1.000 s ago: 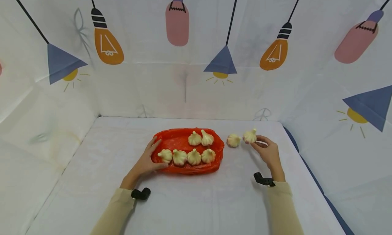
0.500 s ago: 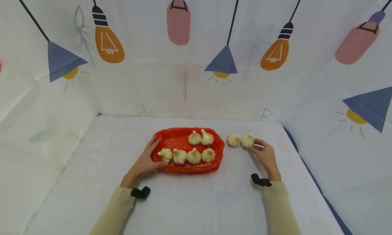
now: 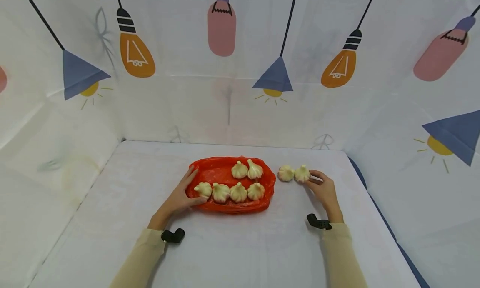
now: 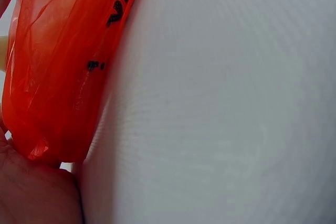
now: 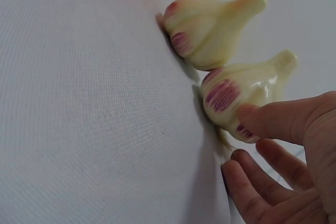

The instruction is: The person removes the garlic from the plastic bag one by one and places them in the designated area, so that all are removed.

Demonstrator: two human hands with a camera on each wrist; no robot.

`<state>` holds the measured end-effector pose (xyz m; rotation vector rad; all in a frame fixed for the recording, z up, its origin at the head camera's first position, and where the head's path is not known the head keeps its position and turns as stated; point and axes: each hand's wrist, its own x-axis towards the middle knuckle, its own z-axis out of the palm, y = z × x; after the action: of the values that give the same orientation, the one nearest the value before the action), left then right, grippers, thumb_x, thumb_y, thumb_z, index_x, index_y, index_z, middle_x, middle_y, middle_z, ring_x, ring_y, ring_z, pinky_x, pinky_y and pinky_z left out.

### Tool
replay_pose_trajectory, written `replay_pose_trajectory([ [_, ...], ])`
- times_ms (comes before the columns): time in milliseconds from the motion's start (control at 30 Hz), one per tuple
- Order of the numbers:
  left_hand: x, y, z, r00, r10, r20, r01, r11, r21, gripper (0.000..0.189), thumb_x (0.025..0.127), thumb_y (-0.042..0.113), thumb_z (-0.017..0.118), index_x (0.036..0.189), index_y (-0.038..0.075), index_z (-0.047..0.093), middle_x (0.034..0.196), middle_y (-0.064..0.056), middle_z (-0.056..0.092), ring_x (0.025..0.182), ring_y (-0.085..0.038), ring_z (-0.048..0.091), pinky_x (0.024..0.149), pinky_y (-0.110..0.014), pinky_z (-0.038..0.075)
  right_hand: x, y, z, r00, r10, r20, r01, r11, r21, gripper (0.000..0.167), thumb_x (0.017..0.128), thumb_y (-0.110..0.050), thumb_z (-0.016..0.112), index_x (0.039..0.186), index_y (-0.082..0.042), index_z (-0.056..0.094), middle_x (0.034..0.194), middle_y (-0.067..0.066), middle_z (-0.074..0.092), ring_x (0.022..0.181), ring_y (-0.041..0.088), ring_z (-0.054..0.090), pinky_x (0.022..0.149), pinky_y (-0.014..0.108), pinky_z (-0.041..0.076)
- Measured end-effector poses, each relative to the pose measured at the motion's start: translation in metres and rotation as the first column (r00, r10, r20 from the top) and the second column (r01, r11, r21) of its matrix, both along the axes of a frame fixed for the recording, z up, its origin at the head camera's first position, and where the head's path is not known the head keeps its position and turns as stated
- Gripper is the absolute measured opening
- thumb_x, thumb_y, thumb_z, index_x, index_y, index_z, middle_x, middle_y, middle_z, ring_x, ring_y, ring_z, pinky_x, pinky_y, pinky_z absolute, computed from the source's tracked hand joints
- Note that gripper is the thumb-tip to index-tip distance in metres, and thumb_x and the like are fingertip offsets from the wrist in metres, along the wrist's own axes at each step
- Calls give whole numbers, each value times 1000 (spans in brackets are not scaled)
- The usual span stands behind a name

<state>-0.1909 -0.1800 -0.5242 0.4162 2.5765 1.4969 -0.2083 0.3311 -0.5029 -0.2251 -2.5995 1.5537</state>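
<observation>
A shallow tray (image 3: 217, 173) covered in red plastic sits on the white table, with several garlic bulbs in it: two at the back right, a row along the front. My left hand (image 3: 183, 196) grips its left end, thumb at the front and fingers round the back corner. In the left wrist view the palm lies against the red plastic (image 4: 58, 77), which bears black print. Right of the tray, my right hand (image 3: 324, 192) holds a purple-streaked garlic bulb (image 5: 231, 98), thumb on its near side. Another garlic bulb (image 3: 286, 173) stands right beside it, stem up.
The white table (image 3: 240, 246) reaches back to a white cloth wall (image 3: 195, 113) printed with lamps and bulbs. Cloth walls rise at both sides too. A dark blue strip (image 3: 406, 254) runs along the table's right edge.
My right hand has brought its garlic bulb left and down to the table, beside the other bulb, and has stayed there over the last half second. The left hand stays on the tray.
</observation>
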Motion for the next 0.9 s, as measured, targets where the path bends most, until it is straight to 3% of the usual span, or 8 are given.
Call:
replay_pose_trajectory([
  [467, 0, 2, -2, 1000, -9, 1, 9, 1000, 16, 109, 81, 41, 85, 166, 14, 21, 175, -4, 6, 159, -42, 7, 120, -73, 18, 1, 3, 6, 999, 29, 29, -30, 999, 27, 54, 97, -14, 71, 146, -2, 52, 150, 23, 52, 135, 42, 55, 82, 10, 49],
  [600, -1, 3, -2, 1000, -24, -17, 25, 999, 24, 111, 80, 40, 86, 165, 12, 21, 175, -8, 6, 159, -43, 7, 121, -73, 17, 1, 3, 13, 1000, 26, 2, -27, 996, 87, 58, 96, -16, 73, 148, 0, 50, 152, 22, 50, 137, 43, 52, 99, 32, 55],
  [700, -1, 3, -4, 999, -27, -27, 27, 999, 28, 111, 79, 38, 87, 165, 12, 21, 175, -8, 7, 159, -43, 8, 121, -72, 17, 0, 1, 19, 999, 37, -22, -34, 993, 115, 62, 96, -19, 74, 148, 1, 48, 152, 24, 49, 139, 45, 49, 108, 54, 50],
  [900, 0, 2, -3, 999, -27, -28, 28, 998, 51, 112, 78, 34, 88, 166, 14, 21, 175, -4, 6, 159, -41, 7, 121, -72, 17, -4, -8, 35, 992, 95, -81, -82, 985, 151, 65, 95, -20, 75, 149, 2, 46, 154, 28, 46, 141, 50, 43, 110, 61, 46],
])
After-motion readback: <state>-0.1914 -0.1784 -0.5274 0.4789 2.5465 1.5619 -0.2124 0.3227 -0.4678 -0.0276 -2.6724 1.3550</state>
